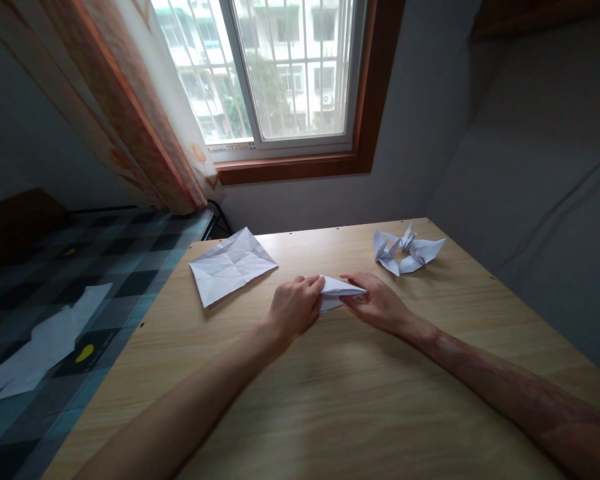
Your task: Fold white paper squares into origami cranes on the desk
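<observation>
Folded paper piece [341, 291]: small white triangle-ish fold, sitting mid-table and pinched from both sides. Listing everything else big to small.
Table [330, 413]: light wood top, both forearms stretched across it, so all the folding gets pressed flat against it.
Creased sheet [231, 265]: white square, opened out flat with fold lines all over, lying just left of the hands and not touching them.
Finished cranes [406, 252]: two or so white paper birds bunched at the far right of the table, well apart from the hands.
Left hand [294, 308]: curled narrow, fingertips clamped on the left end of the piece.
Right hand [375, 303]: fingers laid along the right edge, holding it down.
Step, my guess: somewhere in the middle of the folds, flattening a crease; looks way short of a bird shape.
Next move, my guess: needs edges lined up neatly before pressing, one hand pinning while the other runs the crease, since thin paper slips easily.
</observation>
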Motion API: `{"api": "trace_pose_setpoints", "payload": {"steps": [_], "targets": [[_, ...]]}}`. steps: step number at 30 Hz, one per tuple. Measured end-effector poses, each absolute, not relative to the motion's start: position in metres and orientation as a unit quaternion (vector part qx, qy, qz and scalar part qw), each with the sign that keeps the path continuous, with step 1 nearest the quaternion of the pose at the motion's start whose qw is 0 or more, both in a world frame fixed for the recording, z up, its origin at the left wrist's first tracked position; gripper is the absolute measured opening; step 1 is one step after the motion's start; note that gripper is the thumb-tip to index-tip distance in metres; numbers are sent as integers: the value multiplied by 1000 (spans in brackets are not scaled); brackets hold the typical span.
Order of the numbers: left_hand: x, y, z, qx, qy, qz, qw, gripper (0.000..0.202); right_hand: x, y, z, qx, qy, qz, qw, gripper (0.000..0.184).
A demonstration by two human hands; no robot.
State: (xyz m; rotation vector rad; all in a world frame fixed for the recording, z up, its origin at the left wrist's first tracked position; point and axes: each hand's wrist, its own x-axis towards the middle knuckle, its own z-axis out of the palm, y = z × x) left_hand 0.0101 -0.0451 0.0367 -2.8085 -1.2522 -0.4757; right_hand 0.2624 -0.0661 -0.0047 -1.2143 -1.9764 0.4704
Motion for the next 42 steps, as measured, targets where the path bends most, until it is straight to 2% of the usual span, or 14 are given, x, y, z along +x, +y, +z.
{"api": "trace_pose_setpoints", "payload": {"steps": [3,7,11,16,20,22,26,31,33,35,37,40,42], "targets": [[11,-40,27,-859,-444,-253,-33,36,255,-56,-7,-514,-722,225,405,43],[13,-31,18,-788,-463,-373,-163,35,237,-42,-7,-522,-692,288,408,43],[14,-29,14,-734,-445,-443,-257,31,221,-34,-10,-532,-714,215,401,36],[9,-27,12,-733,-437,-453,-258,25,226,-35,-17,-520,-744,166,384,20],[-2,-18,15,-786,-401,-415,-222,31,238,-33,-18,-508,-761,148,375,19],[-10,-11,15,-826,-368,-384,-188,34,244,-31,-17,-492,-775,150,368,27],[-25,0,14,-900,-312,-291,-88,39,251,-28,-14,-440,-835,118,310,59],[-27,3,14,-939,-263,-220,-9,31,252,-30,-14,-404,-882,96,225,69],[-26,1,15,-944,-247,-218,1,29,253,-33,-13,-395,-891,100,202,68],[-27,0,17,-948,-232,-220,6,35,254,-36,-12,-390,-897,103,183,67],[-28,0,18,-953,-213,-216,-2,43,256,-39,-10,-386,-901,107,166,77],[-30,1,19,-952,-210,-219,-38,35,259,-41,-6,-380,-905,121,149,101],[-29,2,17,-942,-237,-230,-51,33,259,-41,-5,-379,-904,132,146,101]]}}
